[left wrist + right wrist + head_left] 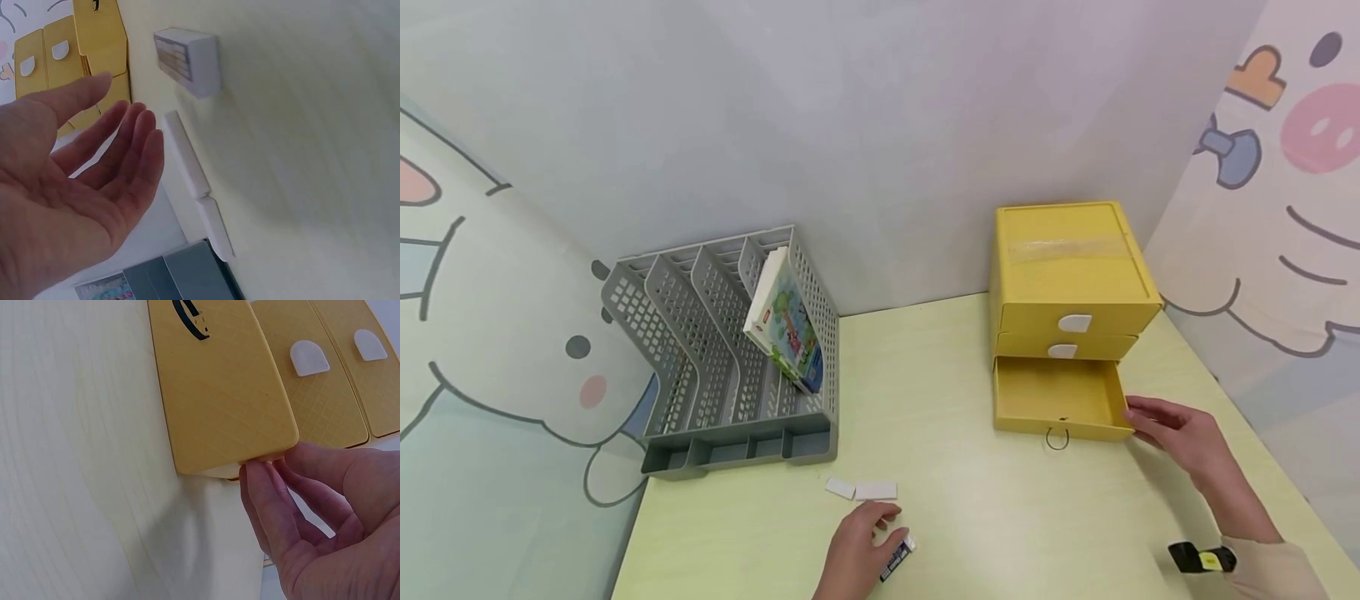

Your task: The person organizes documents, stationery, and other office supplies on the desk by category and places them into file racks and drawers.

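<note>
A small yellow drawer cabinet (1078, 254) stands at the back right, its lowest drawer (1052, 392) pulled out and bare inside. My right hand (1172, 429) pinches the drawer's right side near the front corner; the right wrist view shows thumb and fingers (265, 494) at that edge. At the front middle, my left hand (859, 546) hovers with loosely bent fingers and nothing in its grasp. Beside its thumb lies a white eraser (897, 558) with a dark printed sleeve, apart from the hand in the left wrist view. Two flat white blocks (876, 490) lie end to end beyond the fingers.
A grey file rack (722, 358) stands at the back left, with books (790, 325) leaning in its right slot and small compartments along its front. A dark ring pull (1057, 439) hangs from the open drawer's front. Walls enclose the table's back and sides.
</note>
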### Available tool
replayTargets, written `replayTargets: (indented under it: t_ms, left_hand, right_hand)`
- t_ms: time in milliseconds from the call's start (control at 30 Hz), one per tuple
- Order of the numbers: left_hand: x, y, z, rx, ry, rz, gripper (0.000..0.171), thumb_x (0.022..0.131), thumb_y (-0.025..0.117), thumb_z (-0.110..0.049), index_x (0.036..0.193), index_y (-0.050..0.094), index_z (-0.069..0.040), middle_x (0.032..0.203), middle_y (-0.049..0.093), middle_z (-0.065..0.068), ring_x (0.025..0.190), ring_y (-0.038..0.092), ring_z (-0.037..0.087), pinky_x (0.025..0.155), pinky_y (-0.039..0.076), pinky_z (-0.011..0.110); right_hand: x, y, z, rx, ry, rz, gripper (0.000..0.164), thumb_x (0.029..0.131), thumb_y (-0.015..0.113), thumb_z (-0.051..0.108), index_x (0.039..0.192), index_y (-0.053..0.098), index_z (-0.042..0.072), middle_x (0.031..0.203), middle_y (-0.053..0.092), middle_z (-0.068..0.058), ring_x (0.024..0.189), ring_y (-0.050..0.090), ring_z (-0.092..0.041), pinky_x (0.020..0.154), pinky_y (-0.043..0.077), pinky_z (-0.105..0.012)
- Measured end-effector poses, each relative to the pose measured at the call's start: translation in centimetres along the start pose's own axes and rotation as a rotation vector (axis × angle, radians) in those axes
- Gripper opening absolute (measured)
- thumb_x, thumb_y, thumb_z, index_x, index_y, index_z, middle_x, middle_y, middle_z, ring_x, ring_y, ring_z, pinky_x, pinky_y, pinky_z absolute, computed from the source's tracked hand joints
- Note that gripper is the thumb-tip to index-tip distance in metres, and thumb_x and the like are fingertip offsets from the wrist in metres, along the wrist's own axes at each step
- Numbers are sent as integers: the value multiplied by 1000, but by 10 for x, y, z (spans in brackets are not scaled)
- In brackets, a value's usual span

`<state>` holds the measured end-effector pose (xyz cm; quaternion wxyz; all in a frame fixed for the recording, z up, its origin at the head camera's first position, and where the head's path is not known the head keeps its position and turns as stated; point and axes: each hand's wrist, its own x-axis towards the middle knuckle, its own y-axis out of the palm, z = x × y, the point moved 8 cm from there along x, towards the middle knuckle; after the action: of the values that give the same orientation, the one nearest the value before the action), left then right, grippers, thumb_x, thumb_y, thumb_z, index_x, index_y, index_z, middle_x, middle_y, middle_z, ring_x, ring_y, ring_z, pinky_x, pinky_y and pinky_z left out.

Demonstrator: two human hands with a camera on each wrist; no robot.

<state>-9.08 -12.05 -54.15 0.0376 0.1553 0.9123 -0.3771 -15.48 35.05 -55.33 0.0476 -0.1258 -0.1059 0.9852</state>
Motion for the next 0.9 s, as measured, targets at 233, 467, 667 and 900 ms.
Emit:
replayTargets:
  t_ms: [233, 467, 667, 900]
  left_hand:
    - [-9, 15, 18, 9, -24, 75, 28, 86, 84, -21, 108, 74, -7, 90, 60, -9, 79, 54, 4, 67, 48, 27]
    - [-12, 20, 15, 20, 19, 37, 15, 86, 83, -14, 97, 73, -12, 87, 57, -11, 79, 53, 3, 67, 48, 27]
    - [-12, 22, 12, 2, 13, 26, 18, 85, 84, -10, 95, 69, -12, 86, 57, -12, 76, 54, 1, 67, 48, 27]
    - [-14, 23, 15, -144, 3, 70, 21, 86, 82, -5, 104, 72, -4, 89, 59, -7, 78, 56, 2, 68, 51, 24]
  right_hand:
    - [-1, 0, 1, 2, 10, 5, 38, 97, 74, 19, 127, 69, -3, 98, 71, 24, 86, 72, 0, 75, 60, -25]
    - [0, -1, 1, 39, 19, 7, 37, 96, 75, 18, 127, 71, -2, 98, 72, 22, 86, 73, -2, 75, 60, -27]
    - [0, -2, 1, 36, 17, 12, 37, 96, 75, 18, 127, 70, -2, 99, 72, 23, 86, 72, -1, 75, 60, -26]
    - [0, -1, 3, 14, 5, 14, 39, 97, 73, 19, 128, 69, -4, 99, 71, 24, 86, 72, -1, 75, 60, -26]
